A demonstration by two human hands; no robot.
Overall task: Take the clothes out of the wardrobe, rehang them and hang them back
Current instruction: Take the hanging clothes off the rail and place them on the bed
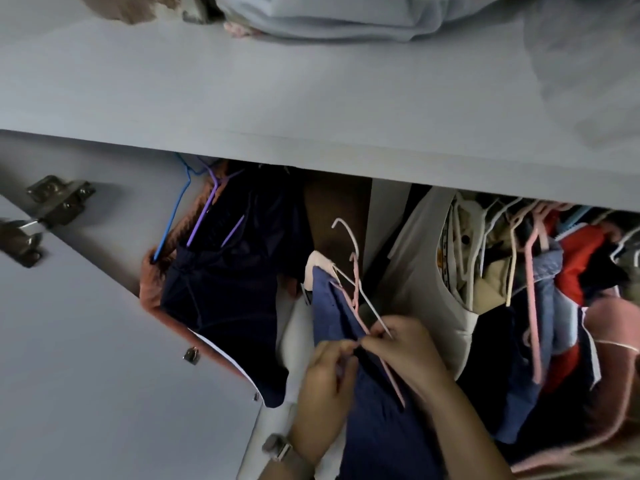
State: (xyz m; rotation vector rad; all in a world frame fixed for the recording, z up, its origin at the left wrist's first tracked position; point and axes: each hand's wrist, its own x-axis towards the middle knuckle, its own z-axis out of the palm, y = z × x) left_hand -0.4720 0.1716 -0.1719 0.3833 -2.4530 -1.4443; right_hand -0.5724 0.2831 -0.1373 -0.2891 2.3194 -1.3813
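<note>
Two hands are working a blue garment and its hangers in front of the open wardrobe.
The pale grey wardrobe shelf (277,98) is spanning the top, with folded light-blue fabric (329,15) lying at its back edge. Below its front edge, a dark navy garment (225,296) is hanging on purple wire hangers (207,209) at the left, and a crowded row of mixed clothes (540,306) at the right. Between them, the blue cloth garment (346,323) is hanging from the hands. The right hand (405,344) is pinching thin pink and white wire hangers (356,282); the left hand (329,379) has its fingers curled around the garment's edge.
</note>
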